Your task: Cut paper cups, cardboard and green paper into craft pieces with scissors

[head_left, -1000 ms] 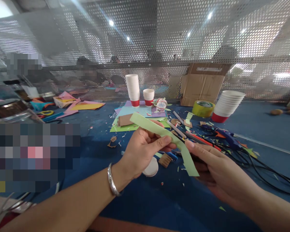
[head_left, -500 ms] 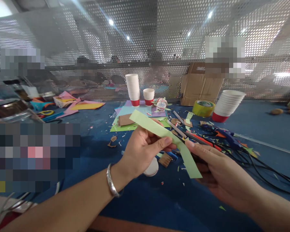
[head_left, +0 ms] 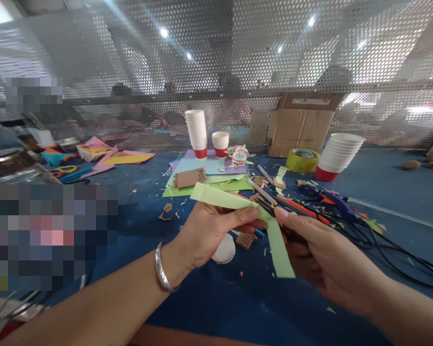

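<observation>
My left hand (head_left: 205,235), with a silver bangle at the wrist, pinches a light green paper strip (head_left: 282,254) between thumb and fingers. The strip bends near the thumb; one end points up and left, the other hangs down to the right. My right hand (head_left: 335,262) is closed around what look like scissors (head_left: 266,205), whose dark blades reach the strip at its bend. The palm and fingers mostly hide the handles. Below my left hand lies a white paper disc (head_left: 224,250), beside a corrugated cardboard piece (head_left: 245,240).
Stacked paper cups (head_left: 341,156), yellow tape (head_left: 302,161) and a blue glue gun (head_left: 341,204) with black cables lie to the right. Coloured sheets (head_left: 202,166) and a cardboard piece (head_left: 189,178) lie ahead. A perforated metal screen (head_left: 216,62) stands behind; paper scraps litter the blue table.
The strip bends more sharply at my left thumb. Its upper left end has dropped, and its lower end hangs more steeply. Both hands keep nearly the same place.
</observation>
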`<state>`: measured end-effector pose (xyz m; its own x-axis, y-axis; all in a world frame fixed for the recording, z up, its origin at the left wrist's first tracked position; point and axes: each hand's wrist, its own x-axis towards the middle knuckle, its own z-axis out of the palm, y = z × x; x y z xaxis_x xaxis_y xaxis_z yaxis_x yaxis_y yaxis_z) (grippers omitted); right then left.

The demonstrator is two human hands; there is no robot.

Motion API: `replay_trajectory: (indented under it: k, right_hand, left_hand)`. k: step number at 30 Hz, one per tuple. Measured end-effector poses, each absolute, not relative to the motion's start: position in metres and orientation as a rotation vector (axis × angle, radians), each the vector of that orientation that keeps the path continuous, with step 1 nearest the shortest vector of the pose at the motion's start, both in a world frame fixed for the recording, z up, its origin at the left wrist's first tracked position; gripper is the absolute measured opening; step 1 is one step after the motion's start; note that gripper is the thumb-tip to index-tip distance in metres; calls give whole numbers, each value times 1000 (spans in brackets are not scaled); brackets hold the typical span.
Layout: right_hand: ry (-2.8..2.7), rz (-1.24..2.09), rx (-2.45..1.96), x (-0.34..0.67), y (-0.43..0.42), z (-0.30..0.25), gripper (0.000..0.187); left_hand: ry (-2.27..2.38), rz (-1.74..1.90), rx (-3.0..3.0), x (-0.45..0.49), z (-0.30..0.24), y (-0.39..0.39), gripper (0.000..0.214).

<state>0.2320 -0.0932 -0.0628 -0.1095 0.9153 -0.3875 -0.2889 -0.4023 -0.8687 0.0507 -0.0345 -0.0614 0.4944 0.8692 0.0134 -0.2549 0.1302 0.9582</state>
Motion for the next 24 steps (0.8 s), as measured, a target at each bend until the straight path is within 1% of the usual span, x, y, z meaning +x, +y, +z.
replay_trajectory:
  k: [3,8,13,16,20,24]
  right_hand:
    - [-663,1739,-1240,231,-92,-61,44]
    - [-633,1707,-1229,231,-92,-62,41]
    - [-760,1731,-1146,233,-93,-64,48]
    - [-823,1757,-1126,235,-93,-66,48]
    - [-870,1734,-1132,234,-93,-64,49]
    - [-904,1708,-1141,232,-94,-63,49]
  left_hand:
    - [676,810,1119,53,-60,-36,21]
    - [687,849,976,49,-57,-30,14]
    - [628,877,1038,44,-56,-25,12]
    - [615,910,1036,43,-56,-23,9]
    - [612,975,975,42,-56,-22,12]
    - [620,988,1033,42,-57,-23,12]
